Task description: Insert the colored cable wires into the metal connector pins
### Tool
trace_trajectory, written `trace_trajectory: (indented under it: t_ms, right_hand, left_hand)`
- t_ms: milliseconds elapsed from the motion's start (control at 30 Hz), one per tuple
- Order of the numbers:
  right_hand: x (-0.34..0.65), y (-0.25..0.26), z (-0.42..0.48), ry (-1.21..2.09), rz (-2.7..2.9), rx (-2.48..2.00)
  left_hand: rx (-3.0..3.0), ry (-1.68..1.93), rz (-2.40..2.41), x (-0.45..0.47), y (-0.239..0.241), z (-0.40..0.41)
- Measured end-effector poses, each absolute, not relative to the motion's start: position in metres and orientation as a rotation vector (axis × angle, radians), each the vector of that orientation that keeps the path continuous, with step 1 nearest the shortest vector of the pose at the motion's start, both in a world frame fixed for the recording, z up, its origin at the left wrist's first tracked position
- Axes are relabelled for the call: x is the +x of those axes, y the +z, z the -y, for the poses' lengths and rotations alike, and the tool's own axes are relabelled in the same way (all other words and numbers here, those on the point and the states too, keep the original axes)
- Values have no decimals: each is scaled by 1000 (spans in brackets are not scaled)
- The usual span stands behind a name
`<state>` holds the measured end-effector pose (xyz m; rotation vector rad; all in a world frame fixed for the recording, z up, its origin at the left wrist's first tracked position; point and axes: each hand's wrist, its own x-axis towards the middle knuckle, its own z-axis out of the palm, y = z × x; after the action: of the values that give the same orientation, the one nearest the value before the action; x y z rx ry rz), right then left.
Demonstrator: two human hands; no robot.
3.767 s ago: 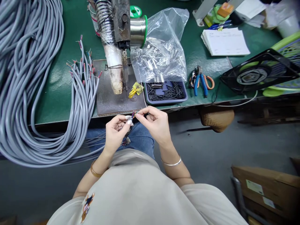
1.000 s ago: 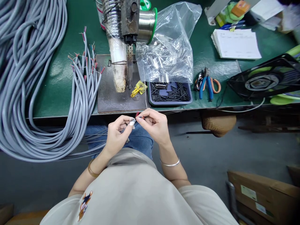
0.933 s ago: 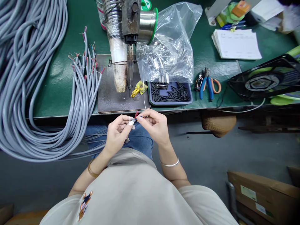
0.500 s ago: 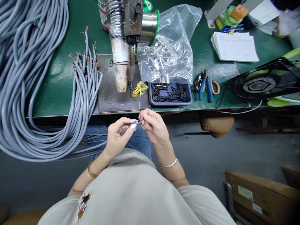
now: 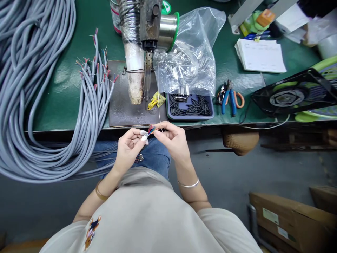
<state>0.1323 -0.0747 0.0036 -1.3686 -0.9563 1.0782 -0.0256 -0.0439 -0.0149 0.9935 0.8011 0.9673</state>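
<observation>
My left hand (image 5: 130, 144) pinches the end of a grey cable between thumb and fingers, with white wrapping on the fingertips. Thin coloured wires (image 5: 151, 129), among them red, blue and green, fan out from that cable end. My right hand (image 5: 172, 137) has its thumb and forefinger closed on the wires' tips. Both hands are just off the table's front edge, above my lap. A small metal connector (image 5: 139, 158) with wires shows below my left hand. A thin pale strand of solder (image 5: 159, 109) hangs down beside my right fingers.
Grey cables (image 5: 52, 140) lie bundled at left, their stripped ends on the table. A soldering iron (image 5: 149, 70) points down over a dark mat (image 5: 121, 116). Beyond are a solder spool (image 5: 168, 31), a plastic bag (image 5: 189, 63), a tray (image 5: 191, 118) of black sleeves, pliers (image 5: 229, 100) and a fan (image 5: 292, 96).
Both hands have shifted slightly left and the left one has tilted. The coloured wires are now more spread out, and the connector in my lap has come into sight.
</observation>
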Motion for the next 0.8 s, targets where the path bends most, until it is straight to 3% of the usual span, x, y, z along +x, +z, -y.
trace_trajectory:
  t_ms: [267,567,800]
  right_hand:
    - [130,7,74,1009,979,-1443]
    - [121,7,79,661,1120,-1534]
    - [124,7,78,788,1070,-1509]
  left_hand:
    - [1039,939,-861,-23,-16,47]
    - [1062,939,-926,-19,-11,46]
    - [1131,966,-938,-21,-17,48]
